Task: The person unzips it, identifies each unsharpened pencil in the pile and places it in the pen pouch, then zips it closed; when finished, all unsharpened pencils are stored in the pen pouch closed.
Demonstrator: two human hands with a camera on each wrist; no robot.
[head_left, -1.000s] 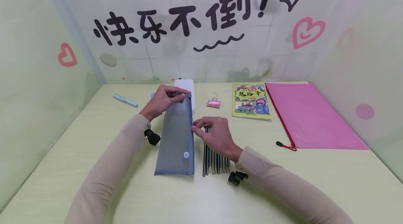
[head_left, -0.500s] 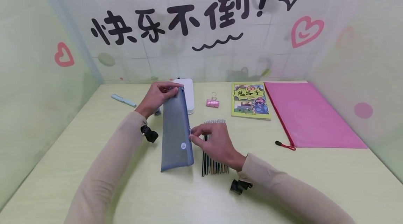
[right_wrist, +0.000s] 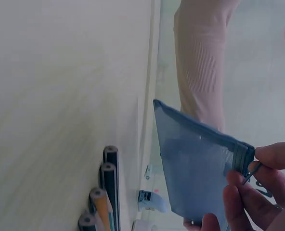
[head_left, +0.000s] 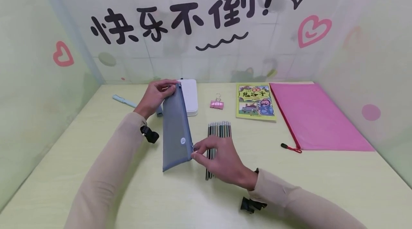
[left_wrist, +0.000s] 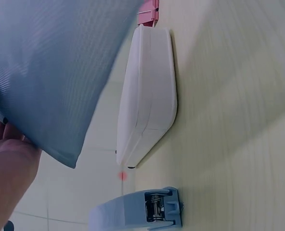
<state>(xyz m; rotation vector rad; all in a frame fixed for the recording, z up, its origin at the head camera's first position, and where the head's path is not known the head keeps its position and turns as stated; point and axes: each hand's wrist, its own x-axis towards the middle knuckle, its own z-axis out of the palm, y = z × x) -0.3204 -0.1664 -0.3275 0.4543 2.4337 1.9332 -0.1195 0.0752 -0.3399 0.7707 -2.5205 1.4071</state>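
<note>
A grey-blue mesh zip pouch (head_left: pixel 175 128) (left_wrist: pixel 46 72) (right_wrist: pixel 195 168) stands tilted on its long edge on the desk. My left hand (head_left: pixel 156 93) pinches its far top corner. My right hand (head_left: pixel 215 156) (right_wrist: pixel 258 178) pinches the zipper pull (right_wrist: pixel 251 172) at the pouch's near end. A row of several pencils (head_left: pixel 219 134) (right_wrist: pixel 101 197) lies on the desk just right of the pouch, partly under my right hand.
A white case (head_left: pixel 190 96) (left_wrist: pixel 147 91) lies behind the pouch, a blue stapler (left_wrist: pixel 142 211) beside it. Farther off are a pale blue pen (head_left: pixel 123 101), a pink binder clip (head_left: pixel 217 104), a yellow booklet (head_left: pixel 255 102) and a pink zip folder (head_left: pixel 317 118). Walls enclose the desk (head_left: pixel 322 186).
My right hand has drawn the zipper pull along the pouch towards me, from the middle to the near end. The left hand has lifted the far corner, tilting the pouch up.
</note>
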